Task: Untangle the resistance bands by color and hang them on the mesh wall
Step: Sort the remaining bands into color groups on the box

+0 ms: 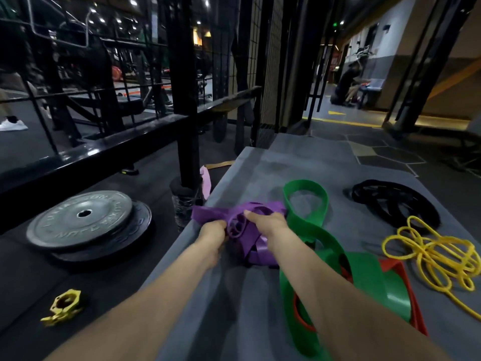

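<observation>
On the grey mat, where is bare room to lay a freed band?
Bare grey mat lies beyond the green band, and near the viewer between the forearms. The right side is crowded: black band, yellow band, red band.

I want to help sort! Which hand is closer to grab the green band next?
The right hand: the wide green rubber band lies just beside it on the grey mat. The left hand is on the purple band's far side.

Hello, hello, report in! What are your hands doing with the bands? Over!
Left hand and right hand both gripping purple band. Still bunched on the mat. Green band touches it. Nothing hung yet.
</observation>
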`<state>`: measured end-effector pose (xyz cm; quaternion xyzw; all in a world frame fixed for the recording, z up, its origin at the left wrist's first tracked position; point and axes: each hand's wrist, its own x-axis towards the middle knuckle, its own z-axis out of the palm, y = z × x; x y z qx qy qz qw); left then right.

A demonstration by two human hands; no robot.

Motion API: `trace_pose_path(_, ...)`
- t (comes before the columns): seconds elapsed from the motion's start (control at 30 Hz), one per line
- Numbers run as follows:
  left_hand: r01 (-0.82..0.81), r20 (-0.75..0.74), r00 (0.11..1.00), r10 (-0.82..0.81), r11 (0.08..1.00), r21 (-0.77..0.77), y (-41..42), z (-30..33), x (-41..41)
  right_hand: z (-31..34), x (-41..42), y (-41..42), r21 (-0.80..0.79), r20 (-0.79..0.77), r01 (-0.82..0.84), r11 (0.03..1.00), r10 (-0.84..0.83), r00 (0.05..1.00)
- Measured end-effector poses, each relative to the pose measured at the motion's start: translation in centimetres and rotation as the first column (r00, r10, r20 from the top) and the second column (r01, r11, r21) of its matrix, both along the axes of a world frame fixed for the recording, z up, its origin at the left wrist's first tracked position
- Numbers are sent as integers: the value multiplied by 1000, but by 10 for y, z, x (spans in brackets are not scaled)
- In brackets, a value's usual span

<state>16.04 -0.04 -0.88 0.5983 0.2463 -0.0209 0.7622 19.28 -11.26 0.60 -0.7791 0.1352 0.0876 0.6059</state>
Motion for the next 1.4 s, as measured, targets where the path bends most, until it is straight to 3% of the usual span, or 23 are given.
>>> trace_pose_path(0.13, -5, 23, 1000, 7, 995, -98, -6, 14, 15, 8, 22, 3, 142, 1, 54, 988, -55, 999)
trace_pose_path(0.23, 18, 62, 998, -10, 991, -129, -9, 37, 32, 24, 42, 7, 68, 50, 63, 996, -66, 997)
trace_pose_path(0.37, 83, 210, 977, -48, 984, -157, -16, 78, 66, 60, 83, 7, -12, 218, 57, 998, -53, 975)
trace_pose_path(0.6, 74, 490, 871, 12, 985, -156, -36, 141, 148, 138, 161, -7, -9, 527, 27, 1000, -18, 849)
trace_pose_path(0.8, 151, 466, 884, -46, 970, -191, -55, 99, 206, 80, 264, -37, -214, 490, 67, 975, 47, 870)
trace_pose_path(0.87, 90, 376, 925, -62, 994, -58, -54, 63, 221, 54, 250, -41, -313, 397, 5, 950, 127, 909)
trace_pose_path(0.9, 33, 319, 945, -67, 993, 111, -52, 44, 226, 41, 237, -43, -365, 331, -66, 929, 196, 923)
trace_pose_path(0.97, -54, 171, 985, -29, 887, 459, -42, 3, 238, 17, 221, -46, -438, 235, -173, 882, 298, 925)
trace_pose_path(1.0, -69, 117, 993, 3, 824, 562, -36, -13, 240, 7, 218, -48, -440, 226, -189, 878, 312, 923)
trace_pose_path(1.13, -30, 123, 989, -79, 718, 695, -27, -27, 227, 3, 201, -60, -485, 305, -154, 861, 331, 893)
trace_pose_path(1.4, 9, 166, 972, -164, 736, 677, -46, 1, 163, 24, 129, -108, -545, 276, -44, 837, 229, 933)
